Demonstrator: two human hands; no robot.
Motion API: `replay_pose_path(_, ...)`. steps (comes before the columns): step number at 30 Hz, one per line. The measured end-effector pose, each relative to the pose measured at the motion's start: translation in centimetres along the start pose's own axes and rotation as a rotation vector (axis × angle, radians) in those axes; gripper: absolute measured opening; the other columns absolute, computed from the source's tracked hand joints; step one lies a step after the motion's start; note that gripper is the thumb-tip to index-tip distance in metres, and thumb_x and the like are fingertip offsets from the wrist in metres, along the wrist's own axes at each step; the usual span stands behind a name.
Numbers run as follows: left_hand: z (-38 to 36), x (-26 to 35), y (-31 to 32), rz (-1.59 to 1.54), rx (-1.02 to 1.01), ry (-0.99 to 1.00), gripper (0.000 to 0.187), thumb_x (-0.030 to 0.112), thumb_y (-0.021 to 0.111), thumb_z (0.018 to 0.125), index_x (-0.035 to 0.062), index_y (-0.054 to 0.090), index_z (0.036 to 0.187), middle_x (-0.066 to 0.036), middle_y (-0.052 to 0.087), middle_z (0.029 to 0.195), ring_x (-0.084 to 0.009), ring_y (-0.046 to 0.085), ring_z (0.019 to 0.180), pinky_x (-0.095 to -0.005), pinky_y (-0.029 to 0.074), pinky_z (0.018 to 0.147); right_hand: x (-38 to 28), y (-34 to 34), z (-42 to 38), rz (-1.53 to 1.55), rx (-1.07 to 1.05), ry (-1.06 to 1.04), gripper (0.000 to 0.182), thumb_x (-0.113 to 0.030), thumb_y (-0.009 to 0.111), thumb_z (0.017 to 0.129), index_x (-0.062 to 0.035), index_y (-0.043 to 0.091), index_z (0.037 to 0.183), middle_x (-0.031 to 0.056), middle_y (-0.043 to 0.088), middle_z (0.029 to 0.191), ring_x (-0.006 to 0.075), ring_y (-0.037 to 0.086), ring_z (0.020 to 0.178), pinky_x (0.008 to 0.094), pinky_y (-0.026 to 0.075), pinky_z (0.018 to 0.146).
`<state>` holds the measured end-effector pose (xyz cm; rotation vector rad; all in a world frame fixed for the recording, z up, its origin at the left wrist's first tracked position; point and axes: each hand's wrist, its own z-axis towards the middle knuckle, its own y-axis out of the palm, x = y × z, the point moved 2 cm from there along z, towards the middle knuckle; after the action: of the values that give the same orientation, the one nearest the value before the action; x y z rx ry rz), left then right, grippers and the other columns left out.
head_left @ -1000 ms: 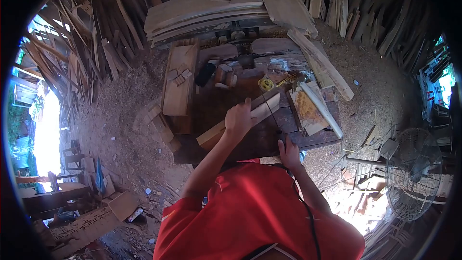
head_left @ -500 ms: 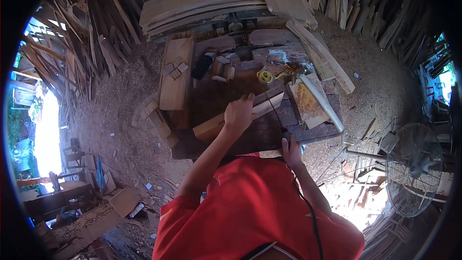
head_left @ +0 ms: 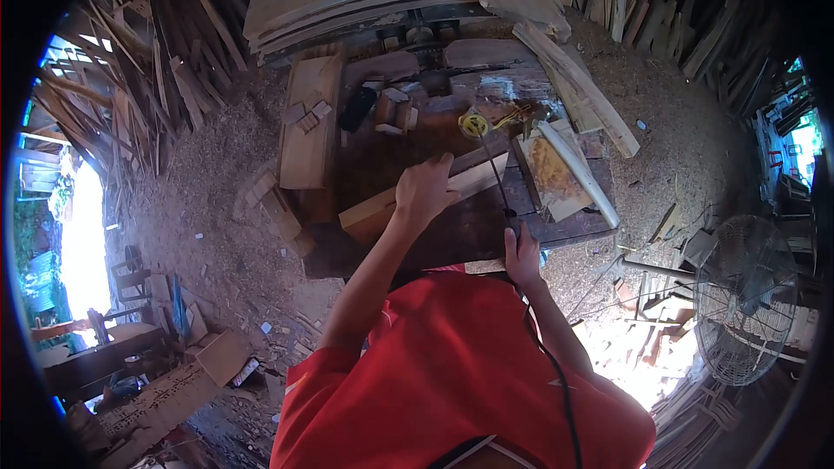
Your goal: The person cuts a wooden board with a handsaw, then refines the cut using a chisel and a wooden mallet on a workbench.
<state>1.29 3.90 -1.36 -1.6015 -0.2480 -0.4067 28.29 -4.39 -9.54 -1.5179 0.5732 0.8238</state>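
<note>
The dark-brown wooden tabletop (head_left: 469, 226) carries a long light-brown wooden bar (head_left: 477, 176) set slantwise, a thick pale-brown wooden block (head_left: 306, 155) at left, a black oblong object (head_left: 358, 109), small brown wooden blocks (head_left: 395, 113), a round yellow tape measure (head_left: 473, 125) and a stained flat panel (head_left: 552, 172).

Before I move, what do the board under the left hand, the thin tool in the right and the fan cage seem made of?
Board: wood by its matte, pale tan face, likely unvarnished.
Thin tool: probably a metal blade, being slim and straight; finish unclear.
Fan cage: likely metal wire, given its fine bars; coating unclear.
</note>
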Motion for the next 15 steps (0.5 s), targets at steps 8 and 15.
replay_pose_path(8, -0.4, 0.5, -0.1, 0.010, -0.062, -0.052, 0.058, 0.036, 0.090, 0.076, 0.0081, 0.061, 0.117, -0.014, 0.075, 0.110, -0.0382, 0.076, 0.099, -0.0484, 0.062, 0.083, -1.5, 0.8, 1.5, 0.087, -0.021, -0.010, 0.036, -0.029, 0.056, 0.110, 0.0042, 0.060, 0.122, 0.0289, 0.067, 0.077, 0.0530, 0.068, 0.076, 0.0567, 0.049, 0.062)
replay_pose_path(15, -0.3, 0.4, -0.3, 0.006, -0.076, -0.052, 0.058, 0.037, 0.090, 0.076, 0.0078, 0.061, 0.117, -0.014, 0.075, 0.112, -0.0379, 0.076, 0.100, -0.0482, 0.062, 0.084, -1.7, 1.1, 1.8, 0.028, -0.037, 0.005, 0.037, -0.030, 0.055, 0.110, 0.0051, 0.060, 0.119, 0.0295, 0.068, 0.081, 0.0541, 0.068, 0.079, 0.0568, 0.050, 0.066)
